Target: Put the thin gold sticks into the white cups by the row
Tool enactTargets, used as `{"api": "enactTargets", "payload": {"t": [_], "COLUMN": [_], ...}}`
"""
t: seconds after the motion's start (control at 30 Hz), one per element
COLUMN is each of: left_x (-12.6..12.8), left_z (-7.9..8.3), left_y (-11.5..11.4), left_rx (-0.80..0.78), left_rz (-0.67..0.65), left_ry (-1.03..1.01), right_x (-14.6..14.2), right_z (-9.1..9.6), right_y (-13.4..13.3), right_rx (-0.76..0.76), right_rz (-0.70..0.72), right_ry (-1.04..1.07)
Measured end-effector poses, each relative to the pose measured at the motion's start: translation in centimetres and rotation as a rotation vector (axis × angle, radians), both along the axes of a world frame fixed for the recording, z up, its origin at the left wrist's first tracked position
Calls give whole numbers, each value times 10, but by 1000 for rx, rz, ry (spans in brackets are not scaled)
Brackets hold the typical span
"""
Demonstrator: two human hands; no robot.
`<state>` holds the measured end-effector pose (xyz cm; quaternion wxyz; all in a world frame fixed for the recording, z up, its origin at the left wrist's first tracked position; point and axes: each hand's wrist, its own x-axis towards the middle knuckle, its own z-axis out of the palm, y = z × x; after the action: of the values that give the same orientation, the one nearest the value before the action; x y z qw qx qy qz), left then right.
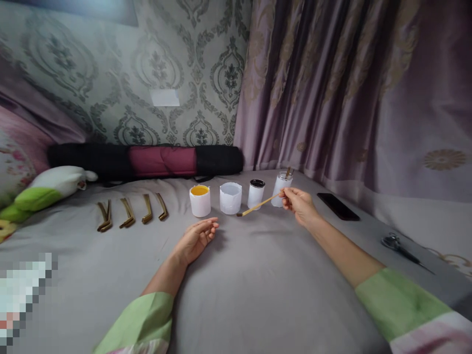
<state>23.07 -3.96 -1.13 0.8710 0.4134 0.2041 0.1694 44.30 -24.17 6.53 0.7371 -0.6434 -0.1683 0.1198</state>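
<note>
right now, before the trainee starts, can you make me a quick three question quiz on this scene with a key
1. Which hand holds the brush?
2. True or false: the dark phone lies to the right of the brush.
3. What colour shows inside the leftmost white container? a) green b) yellow c) red

Key: 1. the right hand; 2. true; 3. b
</note>
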Motion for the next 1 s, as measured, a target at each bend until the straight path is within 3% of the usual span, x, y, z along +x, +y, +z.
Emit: {"api": "enactTargets", "payload": {"t": [0.53, 1.0], "left_x": [-3, -4], "left_z": [2, 2], "left_y": [0, 0], "left_rx": [-10, -22], "left_rz": [5, 13], "left_ry": [-6, -11], "right_x": [51, 77], "right_z": [72, 105], "right_y": [-28, -36], "right_rx": [-39, -101], "right_rz": [-208, -380], "right_ry": [-179, -230]}}
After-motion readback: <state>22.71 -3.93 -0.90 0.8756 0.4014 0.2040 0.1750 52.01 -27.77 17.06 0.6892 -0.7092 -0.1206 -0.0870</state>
